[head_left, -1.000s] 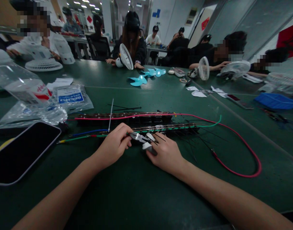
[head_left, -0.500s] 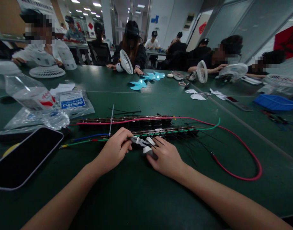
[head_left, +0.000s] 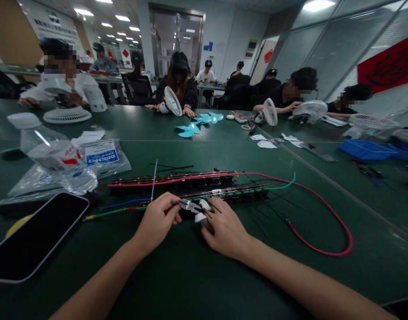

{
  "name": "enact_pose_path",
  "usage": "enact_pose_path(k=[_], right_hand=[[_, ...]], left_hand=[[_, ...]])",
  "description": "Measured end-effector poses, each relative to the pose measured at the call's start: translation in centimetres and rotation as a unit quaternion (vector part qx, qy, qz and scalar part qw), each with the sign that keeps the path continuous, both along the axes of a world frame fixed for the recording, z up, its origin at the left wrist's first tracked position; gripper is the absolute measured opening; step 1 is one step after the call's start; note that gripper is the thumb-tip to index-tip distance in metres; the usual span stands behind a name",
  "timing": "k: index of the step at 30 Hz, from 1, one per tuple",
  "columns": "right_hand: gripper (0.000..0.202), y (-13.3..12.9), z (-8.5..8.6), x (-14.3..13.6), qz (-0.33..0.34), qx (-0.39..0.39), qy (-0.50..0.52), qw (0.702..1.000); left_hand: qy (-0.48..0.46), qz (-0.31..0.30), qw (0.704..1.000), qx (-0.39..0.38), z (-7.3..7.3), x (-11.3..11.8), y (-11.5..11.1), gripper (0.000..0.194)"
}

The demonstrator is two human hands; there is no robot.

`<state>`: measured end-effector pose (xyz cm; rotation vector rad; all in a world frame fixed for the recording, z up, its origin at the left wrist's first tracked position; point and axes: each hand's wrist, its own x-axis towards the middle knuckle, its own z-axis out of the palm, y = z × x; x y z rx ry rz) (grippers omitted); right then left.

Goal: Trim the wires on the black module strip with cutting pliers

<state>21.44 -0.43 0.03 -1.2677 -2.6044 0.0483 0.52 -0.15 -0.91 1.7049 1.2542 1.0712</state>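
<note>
Gripping silver-jawed pliers with white and dark-grey handles (head_left: 190,206) in right hand (head_left: 226,226), with fingers wrapped round the handles and thin black plastic strips (head_left: 216,207) poking out among them. Pinching with closed fingertips of left hand (head_left: 159,220) right by the plier tips; can't tell what's between them, too small and dim. Located over the near edge of a long black slotted bar with metal strips along its top (head_left: 254,191), in front of a similar far black bar (head_left: 220,178). Seen along the near bar: thin green wire (head_left: 289,182); along the far one: thick red cable (head_left: 334,218), looping out to the right. Also in view left of the hands: upright whitish plastic tie (head_left: 154,180) and blue wire (head_left: 126,205). Could nip a left fingertip, given the closeness to the plier tips, on a slip or an early squeeze. Could nick green wire insulation too, from poorly angled cutting edges in such a tight spot. Might snag or drop black strips, from crowding in the right-hand grip.
</note>
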Motion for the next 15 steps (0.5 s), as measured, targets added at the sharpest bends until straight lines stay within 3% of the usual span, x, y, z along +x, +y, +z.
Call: enact_pose_path(k=[15], right_hand=[[0.024,-1.0,0.7,-1.6,-0.064,-0.004,-0.016,0.998]], left_hand=[[-0.081,0.012,0.994,-0.077,0.2,0.8,-0.2,0.013]])
